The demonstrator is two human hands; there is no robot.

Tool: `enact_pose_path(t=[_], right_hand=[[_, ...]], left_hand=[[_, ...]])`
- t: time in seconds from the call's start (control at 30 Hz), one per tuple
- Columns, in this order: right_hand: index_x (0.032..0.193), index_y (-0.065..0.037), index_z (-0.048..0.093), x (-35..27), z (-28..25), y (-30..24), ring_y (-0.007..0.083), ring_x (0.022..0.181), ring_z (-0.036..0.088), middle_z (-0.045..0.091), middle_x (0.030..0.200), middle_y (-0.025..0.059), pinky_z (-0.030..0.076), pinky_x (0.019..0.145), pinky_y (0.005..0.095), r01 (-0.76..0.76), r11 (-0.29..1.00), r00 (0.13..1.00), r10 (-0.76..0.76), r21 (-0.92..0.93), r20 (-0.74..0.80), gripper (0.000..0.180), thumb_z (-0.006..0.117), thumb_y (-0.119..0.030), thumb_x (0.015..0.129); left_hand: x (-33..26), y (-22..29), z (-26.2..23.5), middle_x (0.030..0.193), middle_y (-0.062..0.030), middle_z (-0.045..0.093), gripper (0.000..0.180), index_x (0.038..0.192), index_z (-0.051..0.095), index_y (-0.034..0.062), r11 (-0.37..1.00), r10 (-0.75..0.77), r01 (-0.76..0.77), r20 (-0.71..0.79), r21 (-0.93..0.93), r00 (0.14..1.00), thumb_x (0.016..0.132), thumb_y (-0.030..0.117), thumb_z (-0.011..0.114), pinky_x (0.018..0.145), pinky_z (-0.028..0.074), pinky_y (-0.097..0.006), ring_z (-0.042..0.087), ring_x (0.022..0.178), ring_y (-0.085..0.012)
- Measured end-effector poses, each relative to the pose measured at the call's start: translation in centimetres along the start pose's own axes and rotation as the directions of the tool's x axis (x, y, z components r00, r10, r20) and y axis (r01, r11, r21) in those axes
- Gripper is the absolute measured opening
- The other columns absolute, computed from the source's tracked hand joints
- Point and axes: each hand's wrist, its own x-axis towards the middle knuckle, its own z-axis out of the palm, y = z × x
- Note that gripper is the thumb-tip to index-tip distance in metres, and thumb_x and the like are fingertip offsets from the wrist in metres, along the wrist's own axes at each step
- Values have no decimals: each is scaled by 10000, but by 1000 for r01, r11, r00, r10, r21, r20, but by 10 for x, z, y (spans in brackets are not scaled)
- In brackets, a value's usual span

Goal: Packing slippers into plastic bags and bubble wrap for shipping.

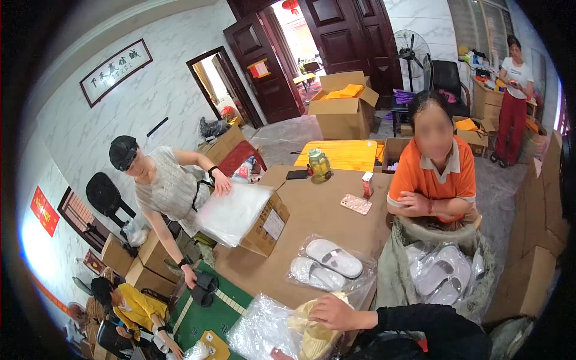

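My right hand [331,312] reaches in from the lower right in a black sleeve, its fingers curled over a pair of pale yellow slippers [321,341]. Only a small part of my left hand [279,354] shows at the bottom edge, close to the clear plastic bags [264,327]; its fingers are mostly cut off. Those bags lie spread out beside the yellow slippers, partly under them. Farther up the brown tabletop [309,210] rests a pair of white slippers [333,258] inside a clear bag.
Bagged white slippers fill a sack [444,273] at right. Across the table, a person in orange [441,174] leans with folded arms. At left, another person touches plastic sheets on a carton [264,231] and holds dark slippers [204,289]. A phone [356,204] and jar [319,165] stand farther back.
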Motion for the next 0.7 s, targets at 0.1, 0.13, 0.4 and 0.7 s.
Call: enact_pose_path(t=[0.1, 0.13, 0.4, 0.7], right_hand=[[922, -101, 621, 19, -21, 8, 228, 914, 556, 608, 896, 30, 403, 801, 379, 32, 996, 998, -36, -78, -60, 198, 616, -158, 733], [922, -101, 621, 28, -26, 11, 228, 914, 556, 608, 896, 30, 403, 801, 379, 35, 996, 997, -40, -79, -61, 198, 616, -158, 733], [832, -69, 595, 107, -44, 72, 265, 763, 530, 585, 791, 78, 393, 725, 386, -158, 933, 961, 69, -325, -268, 84, 601, -128, 771], [791, -59, 608, 152, -46, 96, 256, 779, 545, 595, 790, 75, 393, 748, 380, -174, 921, 867, -24, -348, -498, 79, 606, -135, 771]], left_hand=[[-8, -10, 4, 1204, -270, 480, 390, 1241, 441, -39, 955, -186, 257, 376, -147, 908, 902, 154, 412, 996, 328, -444, 427, 1123, -412], [-21, -19, 10, 1210, -274, 477, 399, 1247, 446, -22, 967, -212, 254, 438, -38, 873, 901, 175, 416, 995, 330, -451, 430, 1122, -417], [-58, -49, 30, 1237, -186, 506, 400, 1161, 560, 69, 904, 46, -316, 669, 288, 742, 876, 328, 451, 1010, 289, -498, 464, 1101, -395], [-60, -56, 43, 1146, -150, 566, 365, 1116, 585, 75, 830, 61, -433, 714, 353, 698, 882, 316, 444, 1003, 272, -505, 478, 1079, -346]])
